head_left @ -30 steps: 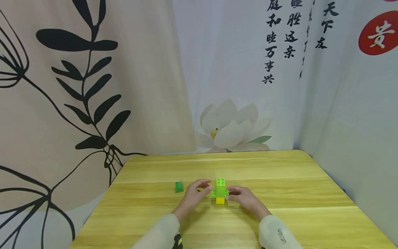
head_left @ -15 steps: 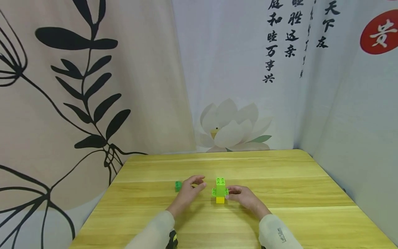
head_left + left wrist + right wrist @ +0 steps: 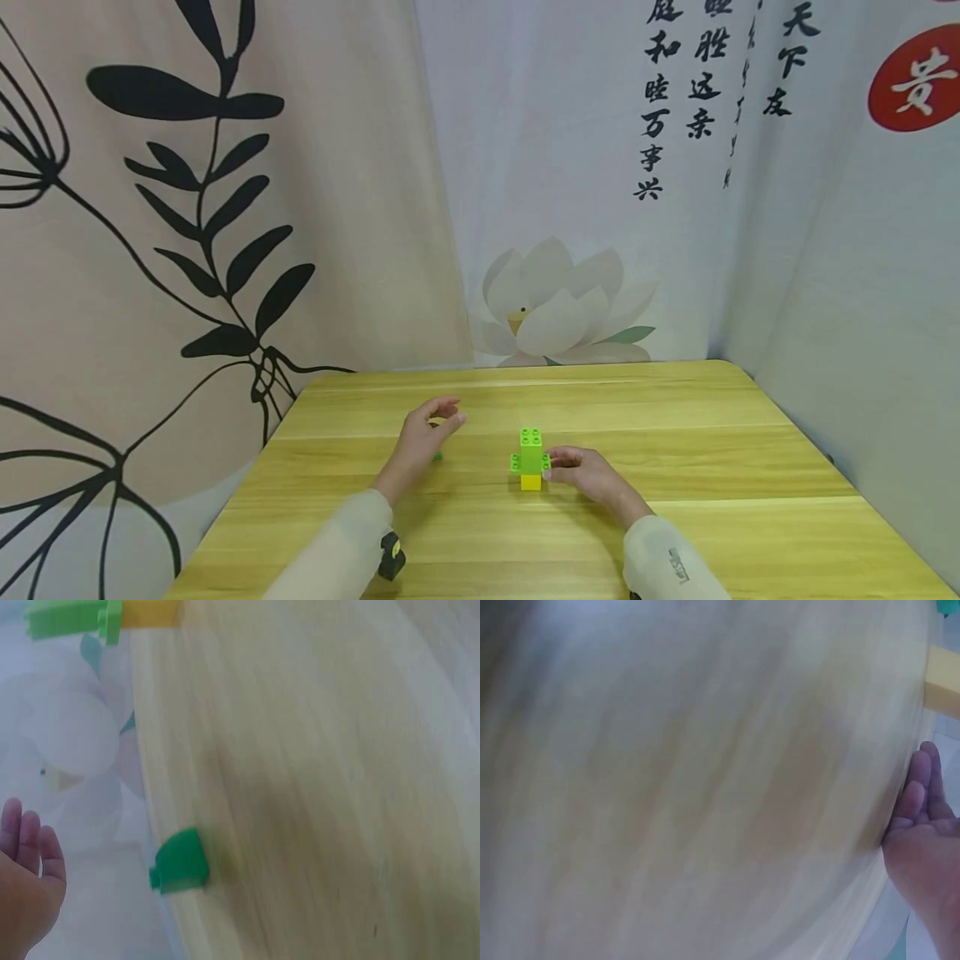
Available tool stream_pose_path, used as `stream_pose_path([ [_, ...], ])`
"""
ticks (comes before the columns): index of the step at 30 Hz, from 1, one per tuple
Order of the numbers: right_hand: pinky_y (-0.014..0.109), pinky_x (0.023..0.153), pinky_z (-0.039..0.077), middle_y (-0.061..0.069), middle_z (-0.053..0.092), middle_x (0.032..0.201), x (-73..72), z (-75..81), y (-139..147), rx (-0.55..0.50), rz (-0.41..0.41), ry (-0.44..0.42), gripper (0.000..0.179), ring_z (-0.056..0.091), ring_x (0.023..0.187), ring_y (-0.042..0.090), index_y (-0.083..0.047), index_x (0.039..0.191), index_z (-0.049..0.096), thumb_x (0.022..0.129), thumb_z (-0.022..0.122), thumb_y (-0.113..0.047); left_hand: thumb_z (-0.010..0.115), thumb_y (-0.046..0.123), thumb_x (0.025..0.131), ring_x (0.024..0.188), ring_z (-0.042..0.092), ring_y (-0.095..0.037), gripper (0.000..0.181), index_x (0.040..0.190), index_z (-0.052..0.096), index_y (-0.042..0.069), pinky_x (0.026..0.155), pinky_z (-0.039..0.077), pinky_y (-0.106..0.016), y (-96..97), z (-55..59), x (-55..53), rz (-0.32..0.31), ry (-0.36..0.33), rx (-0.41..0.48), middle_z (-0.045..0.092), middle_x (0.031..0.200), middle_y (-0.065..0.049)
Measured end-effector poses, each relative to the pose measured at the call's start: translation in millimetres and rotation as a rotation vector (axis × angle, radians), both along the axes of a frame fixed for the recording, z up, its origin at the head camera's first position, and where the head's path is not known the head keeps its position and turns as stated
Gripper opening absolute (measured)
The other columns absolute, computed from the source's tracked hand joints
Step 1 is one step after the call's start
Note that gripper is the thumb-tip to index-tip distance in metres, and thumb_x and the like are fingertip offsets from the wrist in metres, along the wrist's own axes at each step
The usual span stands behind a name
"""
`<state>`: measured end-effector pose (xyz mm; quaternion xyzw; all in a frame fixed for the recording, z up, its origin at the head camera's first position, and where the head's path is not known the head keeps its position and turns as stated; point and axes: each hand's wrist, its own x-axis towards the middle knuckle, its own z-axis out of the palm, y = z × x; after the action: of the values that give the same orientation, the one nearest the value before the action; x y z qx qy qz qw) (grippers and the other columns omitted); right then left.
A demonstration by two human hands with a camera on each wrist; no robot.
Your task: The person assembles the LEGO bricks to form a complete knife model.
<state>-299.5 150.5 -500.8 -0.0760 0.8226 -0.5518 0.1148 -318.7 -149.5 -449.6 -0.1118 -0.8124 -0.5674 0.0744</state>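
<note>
Midway across the table stands a building block stack (image 3: 531,454): a yellow block (image 3: 531,482) at the bottom, lime-green blocks above, with studded pieces sticking out on both sides. My right hand (image 3: 592,479) pinches the right-hand side piece between thumb and fingers; in the right wrist view its other fingers (image 3: 919,784) are loosely bent beside the yellow block (image 3: 943,682). My left hand (image 3: 420,433) holds nothing, its fingers slightly bent, above a dark green block (image 3: 182,862) with a curved side. In the head view that hand hides most of the green block.
The wooden table (image 3: 675,417) reaches back to a printed curtain (image 3: 375,208) with plant drawings and writing. Another white curtain (image 3: 862,292) hangs along the right side. A black device (image 3: 392,557) is strapped at my left wrist.
My left hand has moved left and away from the stack, passing over the green block and covering most of it. The right hand and the stack have stayed in place.
</note>
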Motion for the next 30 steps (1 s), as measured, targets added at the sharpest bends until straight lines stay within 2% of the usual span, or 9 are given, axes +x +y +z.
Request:
stream_pose_path([
  [5,0.051,0.095,0.046,0.008,0.066,0.119,-1.2,-0.5,0,0.005,0.004,0.013,0.044,0.06,0.108,0.025,-0.003,0.128,0.063,0.09,0.074,-0.022,0.07,0.036,0.093,0.111,0.054,-0.02,0.042,0.13,0.064,0.017,0.091,0.045,-0.037,-17.8,2.5,-4.2,0.035,-0.02,-0.017,0.062,0.117,-0.006],
  [11,0.05,0.094,0.047,0.007,0.066,0.118,-1.2,1.1,0,0.017,0.004,0.007,0.042,0.06,0.107,0.024,-0.004,0.126,0.065,0.09,0.075,-0.023,0.071,0.034,0.093,0.115,0.053,-0.022,0.045,0.133,0.062,0.016,0.095,0.045,-0.041,-40.4,-1.1,-7.1,0.071,-0.032,-0.07,0.06,0.123,-0.007],
  [17,0.05,0.094,0.046,0.007,0.066,0.118,-0.5,3.8,0,0.03,-0.002,0.008,0.041,0.059,0.107,0.024,-0.005,0.125,0.065,0.089,0.075,-0.023,0.071,0.03,0.093,0.118,0.052,-0.026,0.046,0.135,0.06,0.014,0.096,0.045,-0.045,-61.7,-12.6,-12.4,0.098,-0.061,-0.131,0.059,0.126,-0.01],
  [22,0.05,0.094,0.047,0.007,0.066,0.117,0.0,4.7,0,0.039,-0.002,0.01,0.042,0.059,0.106,0.024,-0.005,0.126,0.065,0.09,0.075,-0.023,0.073,0.029,0.092,0.119,0.05,-0.029,0.051,0.136,0.058,0.01,0.098,0.044,-0.047,-73.1,-24.2,-16.1,0.097,-0.142,-0.153,0.057,0.129,-0.016],
  [27,0.05,0.095,0.046,0.008,0.066,0.118,1.2,4.4,0,0.031,0.002,0.007,0.042,0.06,0.108,0.025,-0.004,0.126,0.064,0.09,0.074,-0.023,0.073,0.026,0.092,0.122,0.049,-0.03,0.052,0.138,0.056,0.007,0.101,0.041,-0.05,-79.8,-34.5,-18.3,0.078,-0.212,-0.156,0.055,0.131,-0.017],
  [30,0.05,0.095,0.046,0.008,0.066,0.119,1.4,3.7,0,0.026,0.008,0.008,0.042,0.06,0.109,0.025,-0.004,0.127,0.064,0.09,0.074,-0.023,0.073,0.027,0.092,0.121,0.049,-0.031,0.054,0.138,0.055,0.005,0.1,0.042,-0.051,-83.0,-40.6,-19.0,0.05,-0.226,-0.171,0.055,0.131,-0.017],
])
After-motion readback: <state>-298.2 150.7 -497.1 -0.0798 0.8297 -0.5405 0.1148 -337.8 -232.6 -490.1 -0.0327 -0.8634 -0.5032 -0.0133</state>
